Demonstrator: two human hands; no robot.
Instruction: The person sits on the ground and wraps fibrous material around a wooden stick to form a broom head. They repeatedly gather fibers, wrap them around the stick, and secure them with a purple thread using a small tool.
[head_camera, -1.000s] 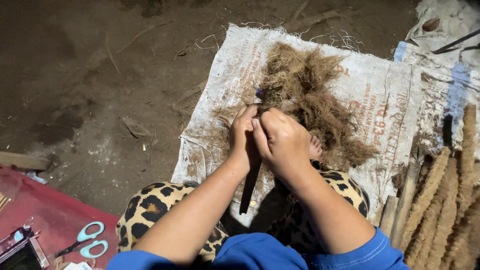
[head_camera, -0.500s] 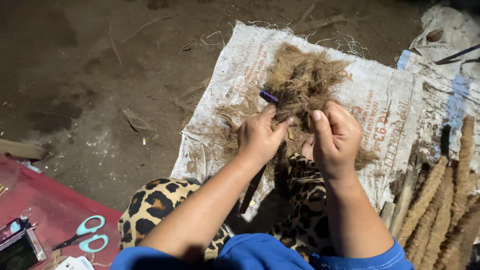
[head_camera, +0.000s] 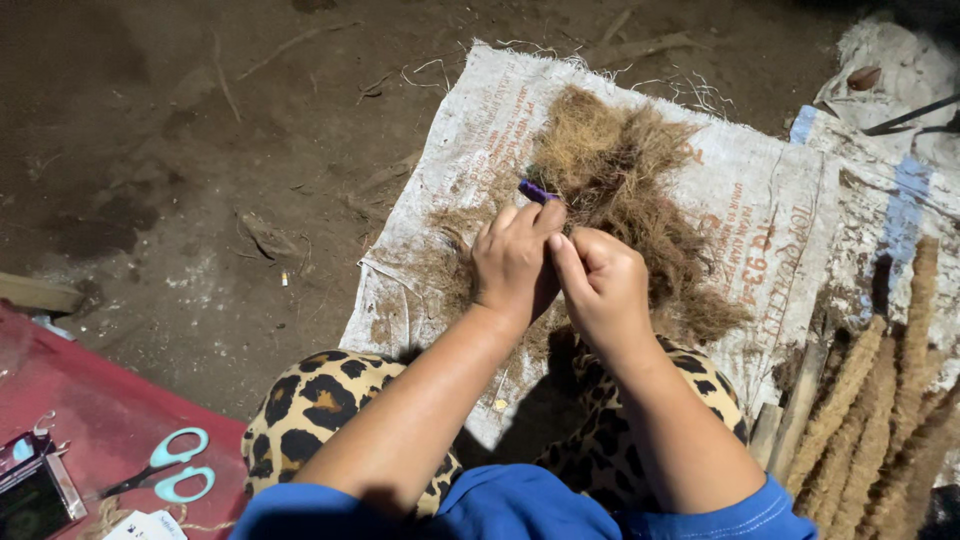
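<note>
Coir fibre (head_camera: 620, 170) pinched in both closed hands, purple object (head_camera: 536, 190) mostly hidden

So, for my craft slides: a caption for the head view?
Left hand and right hand work brown fibre over a woven sack.

Place: an outdoor or earthen-floored spot for handwork with plant fibre, not a fitted room.
Ground: bare dirt floor (head_camera: 200, 180) with twigs and scraps fills the upper left of the frame.
Work surface: a worn woven sack (head_camera: 780, 220) spread flat on the ground at centre right serves as a mat.
Material: a loose heap of brown fibre (head_camera: 630, 180) lies on the sack.
Finished goods: twisted fibre ropes (head_camera: 880, 410) lie bundled at lower right.
Tools: teal-handled scissors (head_camera: 165, 465) rest on a red mat (head_camera: 90, 420) at lower left.
</note>
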